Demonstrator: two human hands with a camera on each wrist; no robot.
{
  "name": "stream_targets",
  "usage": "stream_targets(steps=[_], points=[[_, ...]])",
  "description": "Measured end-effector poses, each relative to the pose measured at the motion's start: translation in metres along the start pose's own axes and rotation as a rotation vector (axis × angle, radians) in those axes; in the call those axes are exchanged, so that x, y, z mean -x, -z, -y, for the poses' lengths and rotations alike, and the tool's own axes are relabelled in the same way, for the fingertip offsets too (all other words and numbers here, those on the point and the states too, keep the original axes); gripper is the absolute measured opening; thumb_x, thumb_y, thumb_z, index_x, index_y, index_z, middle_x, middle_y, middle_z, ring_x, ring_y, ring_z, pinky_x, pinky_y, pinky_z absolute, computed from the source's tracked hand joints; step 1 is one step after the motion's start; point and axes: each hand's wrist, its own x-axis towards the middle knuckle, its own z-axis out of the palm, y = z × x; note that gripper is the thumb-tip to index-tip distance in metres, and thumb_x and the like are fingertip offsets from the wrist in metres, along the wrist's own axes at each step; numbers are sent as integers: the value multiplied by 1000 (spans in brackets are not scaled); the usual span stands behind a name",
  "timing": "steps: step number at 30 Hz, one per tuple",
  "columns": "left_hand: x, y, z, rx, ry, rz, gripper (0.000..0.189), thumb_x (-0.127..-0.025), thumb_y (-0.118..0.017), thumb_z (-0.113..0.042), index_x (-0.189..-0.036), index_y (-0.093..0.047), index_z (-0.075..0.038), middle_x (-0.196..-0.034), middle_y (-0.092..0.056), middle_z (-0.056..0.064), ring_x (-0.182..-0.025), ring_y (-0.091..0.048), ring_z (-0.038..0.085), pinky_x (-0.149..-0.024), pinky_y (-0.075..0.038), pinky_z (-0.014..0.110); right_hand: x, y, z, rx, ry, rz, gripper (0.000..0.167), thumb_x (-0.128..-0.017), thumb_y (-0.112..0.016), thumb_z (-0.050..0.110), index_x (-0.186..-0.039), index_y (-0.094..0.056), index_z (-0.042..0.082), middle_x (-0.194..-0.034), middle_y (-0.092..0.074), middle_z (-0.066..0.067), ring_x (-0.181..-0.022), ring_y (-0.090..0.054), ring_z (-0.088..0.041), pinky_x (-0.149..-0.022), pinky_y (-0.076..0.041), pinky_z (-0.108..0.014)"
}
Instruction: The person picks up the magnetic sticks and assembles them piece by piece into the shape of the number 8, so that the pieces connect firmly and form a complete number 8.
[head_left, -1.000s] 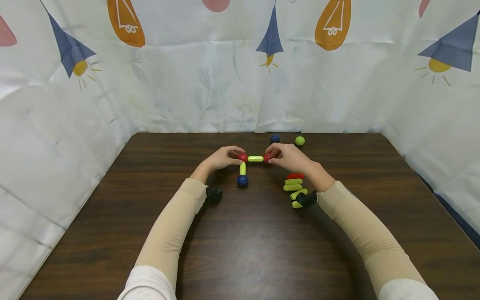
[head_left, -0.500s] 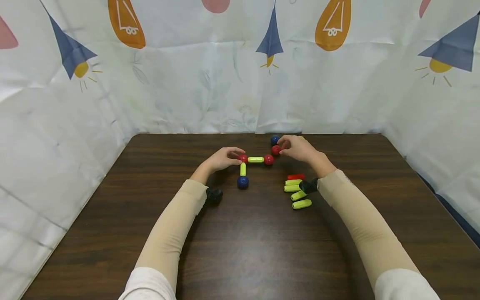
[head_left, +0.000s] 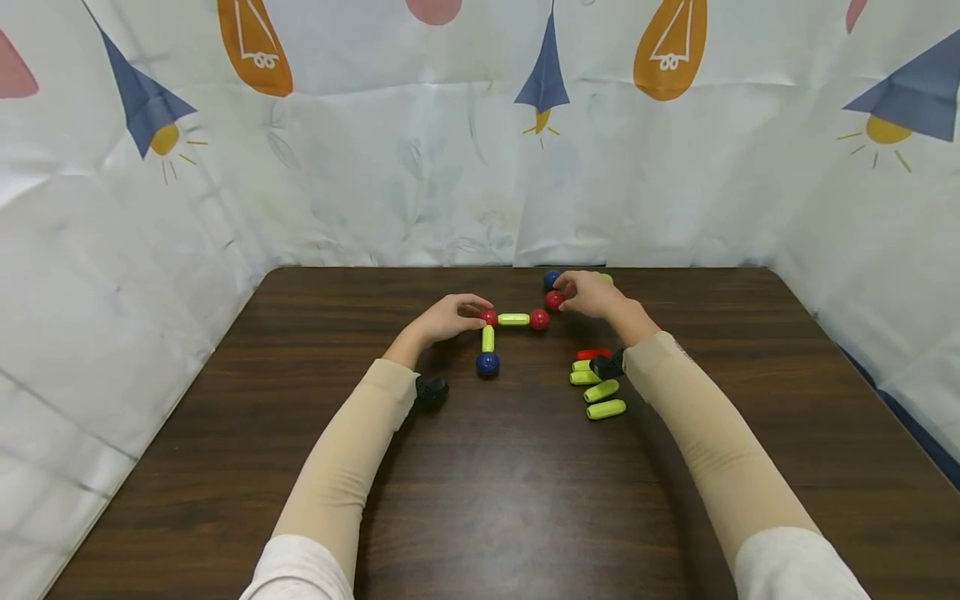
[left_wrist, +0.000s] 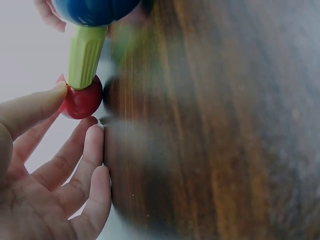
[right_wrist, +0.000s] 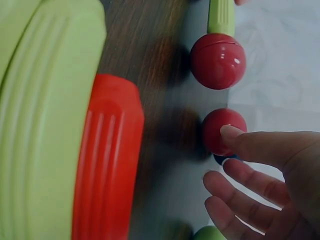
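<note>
On the table, an L shape made of balls and yellow-green rods lies at the back middle. My left hand (head_left: 452, 319) pinches its corner red ball (left_wrist: 84, 102) between thumb and index finger. One rod (head_left: 488, 338) runs from there toward me to a blue ball (head_left: 487, 364). Another rod (head_left: 513, 319) leads right to a second red ball (head_left: 539, 319). My right hand (head_left: 592, 294) has its thumb and fingers around a loose red ball (right_wrist: 218, 131), just behind the L's right end. A far blue ball (head_left: 551, 279) sits close by the fingertips.
A loose red rod (head_left: 593, 354) and several yellow-green rods (head_left: 606, 409) lie under and in front of my right wrist. A green ball (head_left: 606, 278) shows partly behind my right hand. The table's back edge meets a patterned cloth (head_left: 420, 183).
My right hand has left the L's right-end red ball and moved back and right to the loose red ball. My left hand stays at the corner ball.
</note>
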Motion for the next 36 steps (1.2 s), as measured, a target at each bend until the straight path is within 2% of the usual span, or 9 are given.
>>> stream_targets(steps=[8, 36], points=[[1, -3, -1, -12, 10, -12, 36, -102, -63, -9, -138, -62, -4, -140, -58, 20, -135, -50, 36, -112, -36, 50, -4, -6, -2, 9, 2, 17, 46, -97, -71, 12, -139, -57, -2, -131, -59, -30, -122, -56, -43, -101, -45, -52], [5, 0, -6, 7, 22, -12, 36, -103, -62, -9, -138, -61, -2, -140, -58, 22, -135, -49, 36, -113, -35, 50, -2, -3, -6, 10, -10, 18, 47, -102, -67, 15, -144, -53, 0, -137, -56, -29, -122, -57, -42, -100, -46, -54]])
